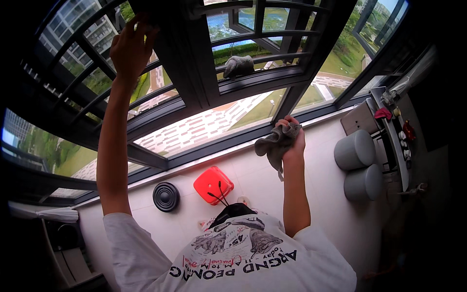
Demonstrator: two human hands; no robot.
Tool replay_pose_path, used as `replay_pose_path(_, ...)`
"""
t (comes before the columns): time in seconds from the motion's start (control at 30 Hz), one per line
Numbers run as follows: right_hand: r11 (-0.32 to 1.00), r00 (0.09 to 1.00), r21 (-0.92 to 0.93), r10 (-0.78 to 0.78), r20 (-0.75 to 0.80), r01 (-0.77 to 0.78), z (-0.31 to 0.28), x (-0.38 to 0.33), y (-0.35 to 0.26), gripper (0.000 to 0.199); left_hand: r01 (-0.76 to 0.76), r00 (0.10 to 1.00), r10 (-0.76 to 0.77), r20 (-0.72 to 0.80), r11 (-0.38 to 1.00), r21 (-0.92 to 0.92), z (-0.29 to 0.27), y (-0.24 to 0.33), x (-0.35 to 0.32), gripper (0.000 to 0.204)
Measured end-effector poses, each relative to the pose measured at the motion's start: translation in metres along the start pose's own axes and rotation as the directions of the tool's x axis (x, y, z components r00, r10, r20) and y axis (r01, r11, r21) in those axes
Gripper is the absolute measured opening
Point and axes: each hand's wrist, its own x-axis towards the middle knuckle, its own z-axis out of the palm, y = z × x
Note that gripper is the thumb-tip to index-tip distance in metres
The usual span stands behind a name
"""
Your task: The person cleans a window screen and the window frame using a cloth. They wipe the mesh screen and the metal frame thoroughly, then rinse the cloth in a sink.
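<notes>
Best handling, I judge: gather the loose flaps into a flat pad and keep the high reach steady, without leaning on the panes. Grey cloth point(275, 146) at right, just near of the windows, clenched in the right hand point(297, 141); long axis slants far-right to near-left, loose tail pointing near. Left hand point(130, 48) raised far left by the dark window frame point(170, 48), fingers bent, whether gripping it I cannot tell.
</notes>
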Motion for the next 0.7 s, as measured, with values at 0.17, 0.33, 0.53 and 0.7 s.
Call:
replay_pose_path(0.17, 0.986, 0.991, 0.129, 0.090, 0.101, -0.102, -0.031, 0.007, -0.018, 0.017, -0.060, 0.998, 0.060, -0.001, 0.997, -0.058, 0.001, -0.006, 0.005, 0.042)
replay_pose_path(0.33, 0.995, 0.995, 0.091, 0.049, -0.083, -0.042, -0.034, 0.007, -0.018, 0.016, -0.043, 0.999, 0.043, 0.007, 0.997, -0.057, -0.003, -0.002, 0.004, 0.041)
replay_pose_path(0.53, 0.988, 0.991, 0.072, 0.136, 0.004, -0.136, -0.043, -0.002, -0.030, 0.019, 0.350, 0.932, -0.362, -0.027, 0.915, -0.203, 0.006, 0.048, -0.007, 0.041)
replay_pose_path(0.7, 0.990, 0.988, -0.102, 0.084, -0.131, -0.098, -0.049, -0.024, -0.035, 0.017, 0.827, 0.499, -0.859, 0.113, 0.434, -0.357, 0.010, 0.104, 0.009, 0.055)
